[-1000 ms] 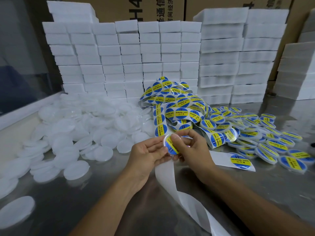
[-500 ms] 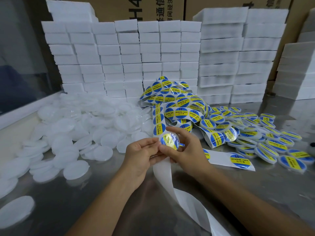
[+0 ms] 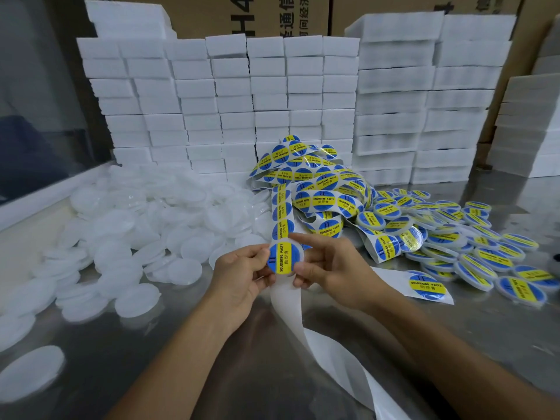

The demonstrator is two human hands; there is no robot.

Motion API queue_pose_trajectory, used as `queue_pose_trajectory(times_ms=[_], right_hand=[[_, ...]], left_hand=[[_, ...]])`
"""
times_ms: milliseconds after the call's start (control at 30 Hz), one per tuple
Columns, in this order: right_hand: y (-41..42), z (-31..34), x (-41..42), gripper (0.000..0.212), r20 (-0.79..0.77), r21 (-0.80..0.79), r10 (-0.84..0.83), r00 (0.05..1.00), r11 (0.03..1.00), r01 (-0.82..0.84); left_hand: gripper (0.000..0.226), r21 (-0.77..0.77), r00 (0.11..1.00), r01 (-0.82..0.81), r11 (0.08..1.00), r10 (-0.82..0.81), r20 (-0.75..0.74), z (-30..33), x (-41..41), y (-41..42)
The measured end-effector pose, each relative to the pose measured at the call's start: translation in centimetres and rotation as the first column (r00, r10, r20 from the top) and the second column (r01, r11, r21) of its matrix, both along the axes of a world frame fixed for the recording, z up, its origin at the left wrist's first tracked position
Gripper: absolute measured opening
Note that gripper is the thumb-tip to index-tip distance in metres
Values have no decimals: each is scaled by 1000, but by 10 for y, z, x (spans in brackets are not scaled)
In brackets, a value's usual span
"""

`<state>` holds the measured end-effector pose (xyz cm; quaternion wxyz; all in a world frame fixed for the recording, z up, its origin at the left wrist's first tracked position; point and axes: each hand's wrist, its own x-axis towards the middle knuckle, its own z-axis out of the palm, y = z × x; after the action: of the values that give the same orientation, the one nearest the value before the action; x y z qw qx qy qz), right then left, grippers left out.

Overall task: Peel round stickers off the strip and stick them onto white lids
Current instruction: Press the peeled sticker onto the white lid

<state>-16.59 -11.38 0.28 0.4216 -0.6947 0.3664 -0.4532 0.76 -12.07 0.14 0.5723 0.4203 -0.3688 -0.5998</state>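
Since the earlier frames, the sticker has turned from edge-on to face the camera and now lies flat on the lid point(image 3: 285, 257) held between both hands. Left of centre, a heap of bare white lids point(image 3: 145, 225) awaits labelling. The left hand point(image 3: 242, 274) pinches the labelled lid at its left rim; the right hand point(image 3: 330, 268) grips the right rim, index finger raised over the top edge, apparently smoothing the sticker, though the contact is hard to judge. Spent backing strip point(image 3: 318, 338) trails below toward the viewer; the loaded sticker strip point(image 3: 315, 180) is piled behind. At right, finished labelled lids point(image 3: 472, 241) cover the steel table point(image 3: 500, 338). By appearance, many bare lids remain.
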Motion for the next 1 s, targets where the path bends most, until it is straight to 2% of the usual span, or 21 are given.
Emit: queue_pose_trajectory(times_ms=[167, 300, 400, 500, 633, 733, 833, 900, 1000], right_hand=[[-5, -4, -6, 34, 43, -21, -79, 996, 997, 80], [-4, -10, 3, 49, -35, -60, -166, 985, 985, 164], [-5, -10, 3, 33, 64, -4, -212, 975, 977, 213], [-6, -7, 2, 11, 112, -42, -251, 961, 965, 257], [-5, -7, 2, 11, 110, -86, -286, 952, 951, 296], [-3, -7, 1, 14, 107, -127, -255, 961, 955, 268], [-1, -8, 3, 41, 51, -124, -165, 985, 978, 170], [0, -7, 6, 35, 22, -102, -135, 991, 985, 136], [0, -4, 4, 15, 95, -56, -154, 983, 986, 160]], left_hand=[[15, -42, 1000, 28, 999, -28, -5, -1, -2, 1], [14, -55, 999, 42, 998, -43, -19, -2, -5, 2], [14, -55, 998, 59, 997, -58, 13, -4, -7, 3], [19, -80, 996, 85, 993, -84, 19, -3, -10, 6], [38, -154, 987, 156, 976, -150, 50, -1, -12, 9], [31, -172, 992, 102, 980, -88, 87, -1, -12, 9], [21, -171, 994, 41, 984, -23, 105, 0, -8, 8], [17, -181, 991, 39, 983, -15, 129, 0, -7, 8], [16, -171, 993, 69, 983, -50, 110, 0, -11, 10]])
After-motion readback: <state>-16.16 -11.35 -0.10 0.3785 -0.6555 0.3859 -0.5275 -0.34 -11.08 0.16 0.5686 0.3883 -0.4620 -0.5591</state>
